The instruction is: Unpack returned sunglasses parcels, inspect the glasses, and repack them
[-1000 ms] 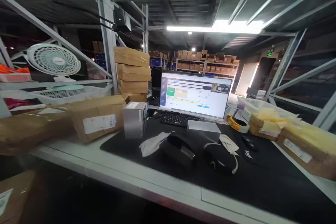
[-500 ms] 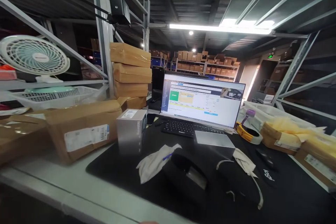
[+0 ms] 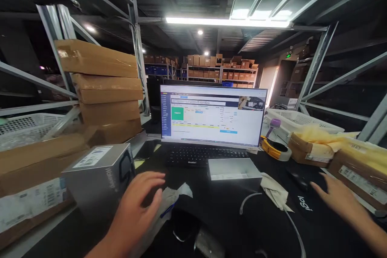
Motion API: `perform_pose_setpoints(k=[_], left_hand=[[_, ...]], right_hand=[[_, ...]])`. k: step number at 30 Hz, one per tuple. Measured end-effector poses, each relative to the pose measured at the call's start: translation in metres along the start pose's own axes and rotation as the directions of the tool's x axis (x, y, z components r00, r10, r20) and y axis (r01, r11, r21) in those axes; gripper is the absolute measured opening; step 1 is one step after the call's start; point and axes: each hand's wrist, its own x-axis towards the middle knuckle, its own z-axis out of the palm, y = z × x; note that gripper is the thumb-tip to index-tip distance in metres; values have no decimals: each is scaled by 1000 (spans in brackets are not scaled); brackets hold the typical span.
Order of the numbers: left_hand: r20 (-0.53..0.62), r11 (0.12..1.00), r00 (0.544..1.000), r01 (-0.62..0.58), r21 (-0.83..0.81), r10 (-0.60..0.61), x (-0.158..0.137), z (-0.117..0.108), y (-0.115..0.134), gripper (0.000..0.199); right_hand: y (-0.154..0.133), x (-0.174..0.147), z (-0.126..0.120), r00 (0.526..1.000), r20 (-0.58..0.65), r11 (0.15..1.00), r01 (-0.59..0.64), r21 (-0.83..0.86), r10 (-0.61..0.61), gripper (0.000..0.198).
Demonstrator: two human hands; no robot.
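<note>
Warehouse shelving rises behind the tabletop (image 3: 36, 238), where a monitor (image 3: 211, 115) glows. Left of it stands a grey box (image 3: 96, 177); the left hand (image 3: 137, 205), fingers spread, rests on a white cloth (image 3: 169, 199) just beside the box. Right of the monitor, the right hand (image 3: 338, 199), open, hovers near a black mouse (image 3: 298, 179).

Both hands bare — left hand (image 3: 137, 205), right hand (image 3: 340, 199) — no gloves, forearms unsleeved.

— How is the left hand (image 3: 137, 205) held?
— Reached forward from the lower left, palm down, fingers (image 3: 154, 181) loosely spread and bent, gripping nothing.
— And the right hand (image 3: 338, 197)?
— It comes in from the lower right, flat and open, fingers pointing left, forearm bare.
</note>
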Motion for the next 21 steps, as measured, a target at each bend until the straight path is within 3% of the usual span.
perform_pose_setpoints(k=[2, 5, 10, 14, 21], left_hand=[[85, 999, 996, 26, -22, -24, 14, 26, -12, 14], [188, 994, 977, 109, -26, -102, 24, 72, -36, 19], [195, 948, 929, 319, 9, -314, 14, 131, -69, 29], [211, 943, 921, 333, 6, -326, -1, 144, -70, 29], [241, 941, 911, 338, 24, -334, -12, 139, -71, 24]], right_hand=[[-7, 14, 24, 998, 58, 1000, 5, -1, -4, 65], [-25, 28, 54, 997, 73, 998, 31, 55, -35, 66], [-33, 26, 63, 991, 56, 982, 110, 156, -120, 58], [-26, 16, 61, 987, 16, 971, 154, 182, -159, 58], [-21, 18, 69, 996, -15, 991, 90, 101, -88, 56]])
